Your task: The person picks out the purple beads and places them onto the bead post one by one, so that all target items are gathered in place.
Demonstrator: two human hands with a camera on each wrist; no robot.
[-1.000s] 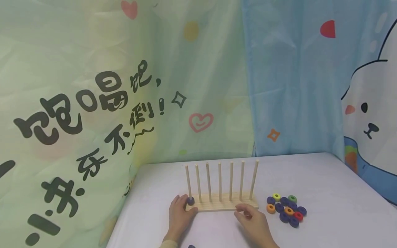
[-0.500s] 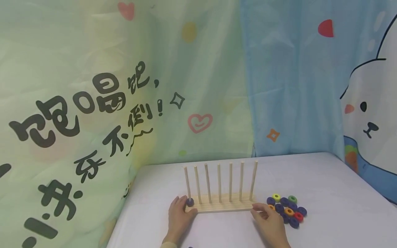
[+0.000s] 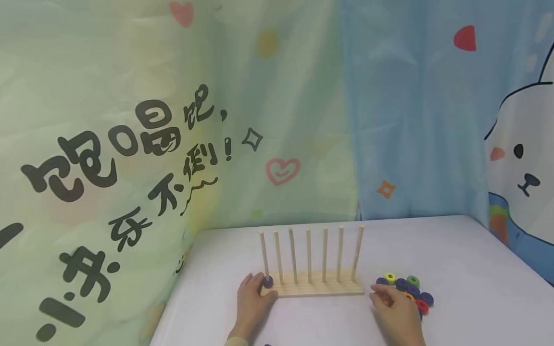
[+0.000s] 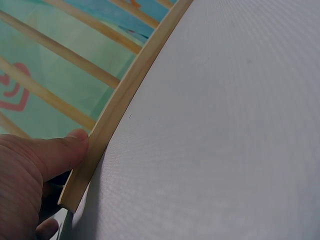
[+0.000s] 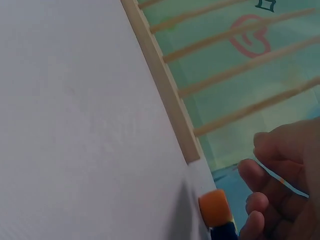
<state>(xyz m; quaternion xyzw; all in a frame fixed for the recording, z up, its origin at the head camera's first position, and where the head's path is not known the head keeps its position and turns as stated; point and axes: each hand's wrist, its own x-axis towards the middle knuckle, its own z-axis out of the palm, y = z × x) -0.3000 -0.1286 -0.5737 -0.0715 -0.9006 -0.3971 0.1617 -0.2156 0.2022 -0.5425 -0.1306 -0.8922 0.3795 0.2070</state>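
A wooden stand with a row of several upright pegs sits on the table. At its left end, my left hand grips the base; in the left wrist view the thumb presses the front edge. A purple bead is at the foot of the leftmost peg, beside the left fingers. My right hand hovers just right of the stand with loosely curled fingers and nothing held. It partly hides the loose bead group, which includes purple beads. An orange bead shows near its fingers in the right wrist view.
The bead group right of the stand also includes a yellow bead, a green bead and a red bead. A sliver of a dark object shows at the bottom edge. Printed curtains hang behind the white table.
My right hand has moved right, from the front of the stand's base past its right end to the beads. The left hand stays at the stand's left end.
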